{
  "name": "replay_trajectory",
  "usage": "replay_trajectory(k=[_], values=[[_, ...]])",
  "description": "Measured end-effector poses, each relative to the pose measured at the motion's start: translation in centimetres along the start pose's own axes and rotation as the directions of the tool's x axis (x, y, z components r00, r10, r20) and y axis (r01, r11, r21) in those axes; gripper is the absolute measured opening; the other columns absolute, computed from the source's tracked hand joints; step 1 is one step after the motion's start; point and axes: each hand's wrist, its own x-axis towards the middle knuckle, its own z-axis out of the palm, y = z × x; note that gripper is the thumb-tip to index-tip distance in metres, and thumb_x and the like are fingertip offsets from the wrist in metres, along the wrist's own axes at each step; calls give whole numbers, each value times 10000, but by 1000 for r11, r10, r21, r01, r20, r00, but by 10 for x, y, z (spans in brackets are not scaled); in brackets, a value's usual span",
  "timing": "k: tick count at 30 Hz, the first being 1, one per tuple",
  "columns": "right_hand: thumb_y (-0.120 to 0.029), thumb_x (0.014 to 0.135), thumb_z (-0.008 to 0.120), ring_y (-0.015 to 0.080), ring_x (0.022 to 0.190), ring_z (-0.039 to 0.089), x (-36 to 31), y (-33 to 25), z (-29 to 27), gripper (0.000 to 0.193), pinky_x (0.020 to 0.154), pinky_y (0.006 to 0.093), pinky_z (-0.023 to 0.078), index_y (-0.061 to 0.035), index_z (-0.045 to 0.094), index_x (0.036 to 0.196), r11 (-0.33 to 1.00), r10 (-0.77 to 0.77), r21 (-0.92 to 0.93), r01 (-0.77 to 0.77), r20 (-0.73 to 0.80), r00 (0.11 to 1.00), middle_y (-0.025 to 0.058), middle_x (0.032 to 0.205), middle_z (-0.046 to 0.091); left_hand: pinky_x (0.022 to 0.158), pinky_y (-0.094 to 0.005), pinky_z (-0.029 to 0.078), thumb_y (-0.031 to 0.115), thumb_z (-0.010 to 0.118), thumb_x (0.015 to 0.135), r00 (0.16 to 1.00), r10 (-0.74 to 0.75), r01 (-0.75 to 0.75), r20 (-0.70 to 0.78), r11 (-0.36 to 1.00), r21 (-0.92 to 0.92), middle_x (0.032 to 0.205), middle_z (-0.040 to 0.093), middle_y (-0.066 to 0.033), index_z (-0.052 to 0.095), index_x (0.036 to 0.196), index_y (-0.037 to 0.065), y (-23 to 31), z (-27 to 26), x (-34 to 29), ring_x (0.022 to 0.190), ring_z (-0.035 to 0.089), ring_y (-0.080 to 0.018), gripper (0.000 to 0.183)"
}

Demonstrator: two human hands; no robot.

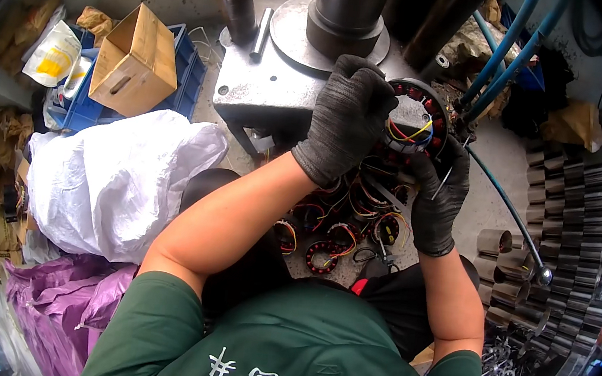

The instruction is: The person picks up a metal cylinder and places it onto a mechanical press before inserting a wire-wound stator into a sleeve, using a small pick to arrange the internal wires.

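Note:
A round motor stator (439,113) with red windings and yellow, red and blue lead wires is held up in front of the press. My left hand (347,118), in a dark knitted glove, has its fingers curled at the stator's left rim; the fingertips are partly hidden. Gloved the same way, my right hand (444,198) grips the stator from its lower right side. A thin metal rod (441,183) slants across the right hand's fingers. Below, between my knees, lie several more stators (322,257) with coloured wires.
A press column (349,13) stands on a steel block (253,88), with a metal pin (261,36) lying on top. At left are a cardboard box (132,62) and a white sack (114,180). Stacked metal cylinders (565,243) and a ball-ended lever (544,276) are at right.

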Motion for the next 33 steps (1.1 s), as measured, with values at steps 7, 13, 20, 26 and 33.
replay_trajectory(k=[7,13,20,26,33], values=[[-174,974,712,196,964,715,9,-7,0,425,793,352,620,-62,542,1348,990,13,144,-9,-24,1000,85,1152,688,851,-364,600,265,571,1072,779,-621,508,81,551,-662,978,698,-107,616,1083,15,-11,-9,-1,894,700,-204,254],[-235,1016,653,197,947,722,19,-2,-15,360,758,340,628,-91,585,1339,972,51,226,-60,43,998,80,1151,692,772,-352,618,175,676,974,450,-826,835,340,254,-489,1037,679,-117,592,1196,8,-7,-9,-5,894,700,-210,290],[-231,1036,609,219,1056,703,12,-25,-1,379,868,343,617,-74,562,1377,972,-14,232,-17,131,991,101,1239,651,725,-363,657,-31,633,841,565,-564,763,602,80,-641,1108,690,-218,499,1337,-42,14,-4,-5,853,740,-259,514],[-252,989,679,249,1022,734,16,-19,-2,467,775,401,679,-64,511,1383,958,74,272,-91,74,995,118,1169,684,803,-340,638,1,597,849,594,-500,773,630,139,-619,1116,691,-194,449,1423,-44,9,-3,-6,918,727,-242,595],[-210,897,776,172,1009,691,35,-14,-24,547,835,327,599,-28,569,1369,999,-8,-35,10,57,998,84,1128,691,909,-301,581,30,697,827,734,-450,661,509,645,-383,1306,615,-164,406,1541,62,-4,-11,5,1046,663,-174,771]])
